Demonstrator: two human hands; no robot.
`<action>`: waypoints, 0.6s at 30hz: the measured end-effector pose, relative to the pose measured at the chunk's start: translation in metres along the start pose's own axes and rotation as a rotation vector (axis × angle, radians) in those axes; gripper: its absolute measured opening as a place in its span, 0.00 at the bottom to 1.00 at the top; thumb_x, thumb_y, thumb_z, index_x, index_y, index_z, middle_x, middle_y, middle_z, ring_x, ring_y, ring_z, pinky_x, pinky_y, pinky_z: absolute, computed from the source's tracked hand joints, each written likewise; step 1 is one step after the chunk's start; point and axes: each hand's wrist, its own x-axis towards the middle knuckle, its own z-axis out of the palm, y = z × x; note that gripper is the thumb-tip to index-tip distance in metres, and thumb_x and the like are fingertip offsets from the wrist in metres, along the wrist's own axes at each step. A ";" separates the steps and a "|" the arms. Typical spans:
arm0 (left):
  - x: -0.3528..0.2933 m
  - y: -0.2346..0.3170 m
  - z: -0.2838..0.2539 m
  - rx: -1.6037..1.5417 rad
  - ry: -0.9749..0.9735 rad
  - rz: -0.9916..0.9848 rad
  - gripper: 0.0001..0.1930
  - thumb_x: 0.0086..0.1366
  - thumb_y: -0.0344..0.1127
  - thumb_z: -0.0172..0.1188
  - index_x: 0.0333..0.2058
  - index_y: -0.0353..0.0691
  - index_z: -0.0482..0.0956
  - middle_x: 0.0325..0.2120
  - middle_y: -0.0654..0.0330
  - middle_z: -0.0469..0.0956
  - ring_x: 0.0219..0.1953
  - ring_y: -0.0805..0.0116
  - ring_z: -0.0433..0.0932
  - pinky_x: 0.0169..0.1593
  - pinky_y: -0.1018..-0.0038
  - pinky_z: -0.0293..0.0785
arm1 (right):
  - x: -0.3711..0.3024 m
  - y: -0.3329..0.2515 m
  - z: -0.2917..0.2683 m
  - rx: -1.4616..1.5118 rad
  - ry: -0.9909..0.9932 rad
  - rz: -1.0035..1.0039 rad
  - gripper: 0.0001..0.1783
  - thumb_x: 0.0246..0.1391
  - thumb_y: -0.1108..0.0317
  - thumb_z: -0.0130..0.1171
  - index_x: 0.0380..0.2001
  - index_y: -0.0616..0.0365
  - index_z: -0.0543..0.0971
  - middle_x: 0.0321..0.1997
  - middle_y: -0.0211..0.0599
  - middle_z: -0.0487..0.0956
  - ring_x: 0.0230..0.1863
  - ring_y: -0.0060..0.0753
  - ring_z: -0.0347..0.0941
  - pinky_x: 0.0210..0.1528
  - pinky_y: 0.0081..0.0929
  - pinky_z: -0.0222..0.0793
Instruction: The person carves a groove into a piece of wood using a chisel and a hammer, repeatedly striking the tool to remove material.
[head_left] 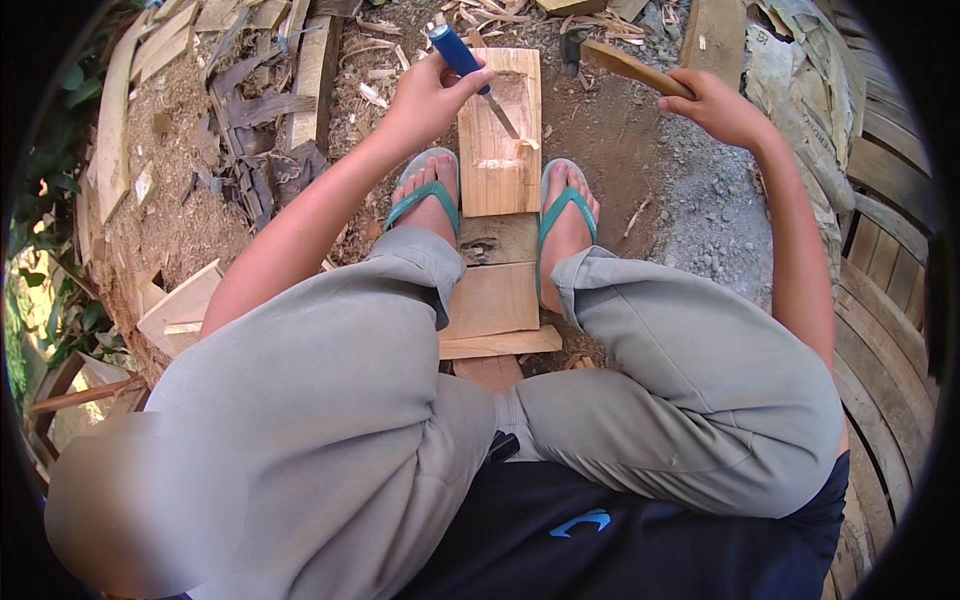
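Note:
Between my feet lies a pale wooden block [498,190] with a rectangular hollow cut into its upper face. My left hand [428,98] is closed round a chisel [455,50] with a blue handle. The chisel's blade slants down to the right, its tip by a curled shaving [526,146] in the hollow. My right hand [715,105] grips the end of a hammer's wooden handle [635,70]. The hammer's dark metal head [572,50] is to the right of the block's far end, apart from the chisel.
My feet in green-strapped flip-flops [568,215] flank the block. Wood pieces [490,297] lie under and nearer than it. Chips and bark [245,120] cover the ground at left, gravel [715,220] at right. Curved-looking wooden slats [880,350] line the right side.

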 end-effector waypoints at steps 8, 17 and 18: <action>0.016 -0.022 0.014 0.182 0.058 -0.012 0.23 0.67 0.52 0.67 0.43 0.34 0.82 0.31 0.58 0.86 0.32 0.75 0.83 0.35 0.76 0.78 | -0.011 -0.007 -0.003 -0.033 -0.048 0.053 0.19 0.65 0.57 0.59 0.44 0.66 0.76 0.29 0.39 0.73 0.31 0.32 0.69 0.38 0.35 0.67; 0.027 -0.021 0.020 0.135 0.190 0.106 0.20 0.67 0.51 0.65 0.36 0.35 0.82 0.24 0.56 0.83 0.26 0.67 0.82 0.32 0.67 0.75 | -0.011 -0.011 -0.003 -0.007 -0.087 0.073 0.19 0.65 0.56 0.60 0.42 0.65 0.76 0.26 0.36 0.71 0.30 0.29 0.67 0.36 0.34 0.65; 0.029 -0.022 0.021 0.173 0.192 0.115 0.21 0.67 0.51 0.65 0.36 0.34 0.82 0.23 0.55 0.83 0.26 0.64 0.82 0.32 0.66 0.76 | -0.012 -0.011 -0.003 -0.004 -0.089 0.083 0.19 0.65 0.56 0.60 0.42 0.65 0.76 0.26 0.35 0.71 0.30 0.29 0.67 0.36 0.34 0.65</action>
